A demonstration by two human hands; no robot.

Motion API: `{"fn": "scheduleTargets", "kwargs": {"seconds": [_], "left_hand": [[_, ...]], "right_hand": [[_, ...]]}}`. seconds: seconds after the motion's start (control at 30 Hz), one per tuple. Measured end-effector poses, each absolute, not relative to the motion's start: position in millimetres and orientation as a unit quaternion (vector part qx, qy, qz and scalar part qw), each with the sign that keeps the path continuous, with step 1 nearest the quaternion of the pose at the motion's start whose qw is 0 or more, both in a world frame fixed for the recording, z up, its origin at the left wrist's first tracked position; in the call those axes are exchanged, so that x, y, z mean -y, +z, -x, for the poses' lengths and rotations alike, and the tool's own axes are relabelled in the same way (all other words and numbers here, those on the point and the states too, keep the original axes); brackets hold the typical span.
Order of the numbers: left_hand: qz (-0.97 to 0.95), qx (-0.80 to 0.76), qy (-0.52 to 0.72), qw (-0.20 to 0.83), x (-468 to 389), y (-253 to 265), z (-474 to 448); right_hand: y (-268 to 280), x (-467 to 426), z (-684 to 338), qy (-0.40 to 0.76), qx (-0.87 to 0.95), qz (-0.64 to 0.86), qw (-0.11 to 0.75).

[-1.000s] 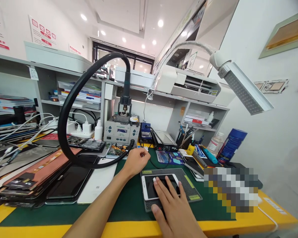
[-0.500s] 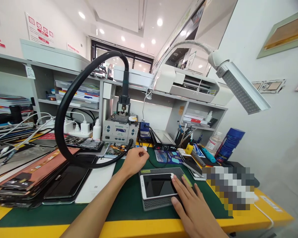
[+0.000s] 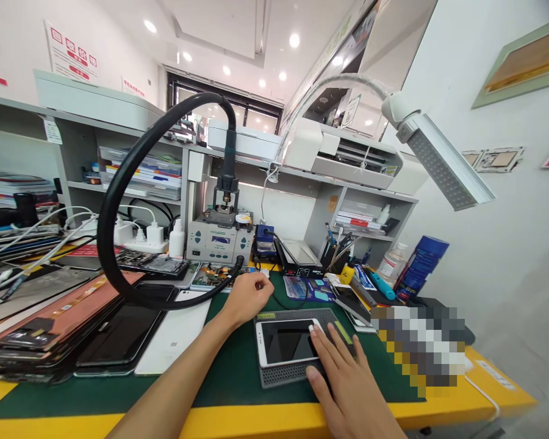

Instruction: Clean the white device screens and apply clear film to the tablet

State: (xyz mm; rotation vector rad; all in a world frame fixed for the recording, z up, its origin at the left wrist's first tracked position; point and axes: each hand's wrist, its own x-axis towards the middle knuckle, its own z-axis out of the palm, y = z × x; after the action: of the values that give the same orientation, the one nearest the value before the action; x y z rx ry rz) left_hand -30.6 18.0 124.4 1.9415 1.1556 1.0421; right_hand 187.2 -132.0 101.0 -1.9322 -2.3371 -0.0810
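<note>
A white-framed smartphone (image 3: 283,341) lies screen up, its dark display showing, on a grey perforated mat (image 3: 283,379). My right hand (image 3: 348,372) rests on the phone's right end with fingers outstretched and thumb apart near its lower edge. A small white patch shows at one fingertip; I cannot tell what it is. Behind and left of the mat, my left hand (image 3: 248,297) is curled into a loose fist above the green work mat (image 3: 229,378). Whatever it may hold is hidden. A thin black cable (image 3: 286,309) curves past its right side.
Left stand a white phone back panel (image 3: 176,335), dark phones (image 3: 119,338) and stacked screens (image 3: 59,314). A hot-air station (image 3: 219,241) with a thick black hose (image 3: 107,213) is behind. Tools (image 3: 341,250) and a blue can (image 3: 421,265) stand right, under a lamp (image 3: 446,158).
My right hand has shifted slightly left along the phone's screen. My left hand keeps nearly the same place and curled shape. The whole view has moved a little.
</note>
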Motion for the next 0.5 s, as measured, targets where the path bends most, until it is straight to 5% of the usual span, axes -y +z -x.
{"fn": "scheduleTargets", "kwargs": {"seconds": [0.5], "left_hand": [[-0.744,-0.429,0.406,0.313,-21,122,30]], "right_hand": [[106,128,-123,0.061,0.830,0.550,0.068]]}}
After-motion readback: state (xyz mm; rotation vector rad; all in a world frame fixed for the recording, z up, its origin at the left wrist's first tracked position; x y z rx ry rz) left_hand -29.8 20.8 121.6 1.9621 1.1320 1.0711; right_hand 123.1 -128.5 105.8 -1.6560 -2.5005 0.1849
